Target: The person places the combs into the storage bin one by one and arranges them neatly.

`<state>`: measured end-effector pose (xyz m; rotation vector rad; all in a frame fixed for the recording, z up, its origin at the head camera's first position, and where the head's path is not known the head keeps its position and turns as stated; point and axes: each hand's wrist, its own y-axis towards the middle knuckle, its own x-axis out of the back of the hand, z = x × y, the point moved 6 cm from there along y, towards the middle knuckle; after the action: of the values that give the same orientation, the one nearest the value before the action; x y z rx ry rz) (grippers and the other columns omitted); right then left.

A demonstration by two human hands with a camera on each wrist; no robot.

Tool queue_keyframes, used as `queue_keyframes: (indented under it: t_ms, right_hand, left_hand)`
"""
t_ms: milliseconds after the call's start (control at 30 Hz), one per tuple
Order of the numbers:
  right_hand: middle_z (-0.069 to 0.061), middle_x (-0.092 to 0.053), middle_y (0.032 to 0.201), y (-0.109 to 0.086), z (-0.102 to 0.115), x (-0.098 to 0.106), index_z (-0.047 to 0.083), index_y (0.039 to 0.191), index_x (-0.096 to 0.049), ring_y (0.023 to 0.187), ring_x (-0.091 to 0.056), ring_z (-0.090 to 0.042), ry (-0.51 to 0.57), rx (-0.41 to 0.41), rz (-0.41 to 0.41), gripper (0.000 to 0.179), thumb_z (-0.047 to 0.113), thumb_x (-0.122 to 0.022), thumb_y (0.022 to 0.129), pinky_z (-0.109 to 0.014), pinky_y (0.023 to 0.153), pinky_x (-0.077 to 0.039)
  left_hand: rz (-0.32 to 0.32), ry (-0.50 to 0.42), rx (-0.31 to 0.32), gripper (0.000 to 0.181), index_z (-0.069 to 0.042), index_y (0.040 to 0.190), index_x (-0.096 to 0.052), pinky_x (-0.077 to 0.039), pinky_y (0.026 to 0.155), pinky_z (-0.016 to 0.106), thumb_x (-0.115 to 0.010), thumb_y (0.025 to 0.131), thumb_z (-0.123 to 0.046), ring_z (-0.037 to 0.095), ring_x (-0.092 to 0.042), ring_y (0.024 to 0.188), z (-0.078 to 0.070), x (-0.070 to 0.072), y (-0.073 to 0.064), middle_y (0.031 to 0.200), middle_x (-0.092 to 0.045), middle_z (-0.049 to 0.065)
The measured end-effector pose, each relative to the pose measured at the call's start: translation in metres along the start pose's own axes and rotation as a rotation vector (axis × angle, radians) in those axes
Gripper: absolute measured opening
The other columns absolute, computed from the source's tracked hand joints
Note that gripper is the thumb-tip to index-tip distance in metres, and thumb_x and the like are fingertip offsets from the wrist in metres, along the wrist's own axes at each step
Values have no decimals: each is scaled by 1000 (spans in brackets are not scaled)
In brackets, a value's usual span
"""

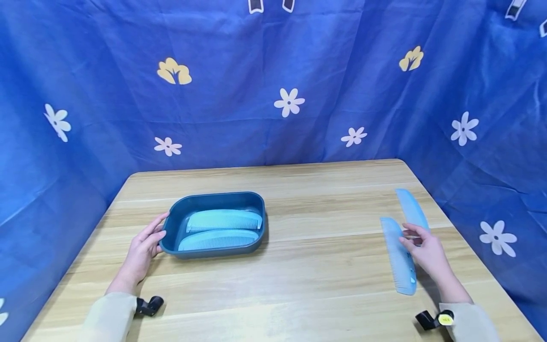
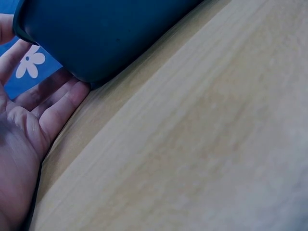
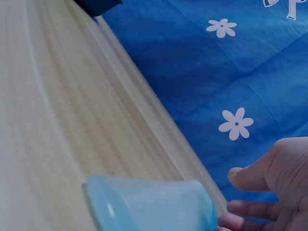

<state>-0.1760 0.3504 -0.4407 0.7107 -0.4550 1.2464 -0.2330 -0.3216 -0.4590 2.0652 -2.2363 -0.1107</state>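
My left hand (image 1: 143, 247) holds the left end of a dark blue-green basin (image 1: 213, 254). In the left wrist view some fingers (image 2: 65, 103) lie against its outer wall, and another digit is at the rim. Two light blue combs, a rear one (image 1: 224, 220) and a front one (image 1: 218, 241), lie inside. At the right, my right hand (image 1: 429, 251) hovers at a translucent blue comb (image 1: 397, 256), thumb and fingers apart. The right wrist view shows this comb (image 3: 154, 204) beside the fingers; I cannot tell whether they touch. Another blue comb (image 1: 412, 209) lies behind, partly hidden by the hand.
A wooden table (image 1: 316, 285) carries everything. Blue curtains (image 1: 239, 123) with flower prints stand along its back and sides. Each wrist bears a black mount, one at the left sleeve (image 1: 148, 306) and one at the right (image 1: 427, 319).
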Motion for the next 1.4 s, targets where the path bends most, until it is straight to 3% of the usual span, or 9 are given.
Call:
queue_keyframes:
  t_ms: [133, 367, 567, 900, 1133, 1400]
  right_hand:
    - [-32, -57, 108, -4, -2, -3, -9, 125, -50, 86, -59, -37, -78, -17, 45, 44, 10, -64, 88, -32, 63, -50]
    - [-35, -54, 105, -7, 0, -10, -14, 124, -46, 82, -58, -37, -147, -18, 142, 52, 4, -68, 81, -44, 63, -49]
    - [-41, -46, 115, -4, 1, -15, -15, 127, -42, 97, -51, -54, -199, -15, 224, 63, 6, -74, 77, -57, 73, -47]
    - [-40, -39, 116, 0, 6, -20, -13, 129, -39, 103, -41, -52, -289, -106, 308, 66, 8, -74, 77, -58, 77, -43]
    - [-42, -37, 121, 1, 4, -19, -13, 131, -34, 107, -40, -55, -231, -165, 329, 69, 6, -73, 78, -59, 79, -42]
    - [-42, -43, 115, 0, 0, -18, -14, 133, -31, 102, -47, -52, -147, -214, 287, 73, 8, -74, 78, -55, 75, -46]
  left_hand:
    - [4, 0, -6, 47, -12, 144, -36, -51, 69, 22, -45, 98, -14, 7, -58, 97, -1, -1, 1, 123, -45, 4]
    - [-4, -5, -5, 47, -12, 144, -36, -50, 67, 22, -46, 98, -13, 6, -58, 93, 0, 1, 1, 122, -45, 4]
    - [-6, -5, 0, 47, -13, 144, -36, -50, 68, 22, -46, 98, -14, 7, -58, 95, 0, 1, 1, 122, -45, 3]
    - [-10, -7, 13, 47, -14, 144, -36, -50, 68, 22, -47, 97, -14, 5, -58, 97, 2, 1, 1, 126, -40, 4]
    - [-16, -8, 7, 47, -13, 144, -37, -50, 68, 22, -47, 97, -14, 6, -58, 96, 2, 1, 0, 125, -42, 4]
    - [-19, -6, -8, 47, -12, 143, -37, -51, 68, 22, -46, 97, -13, 7, -58, 92, 2, 2, 1, 117, -49, 2]
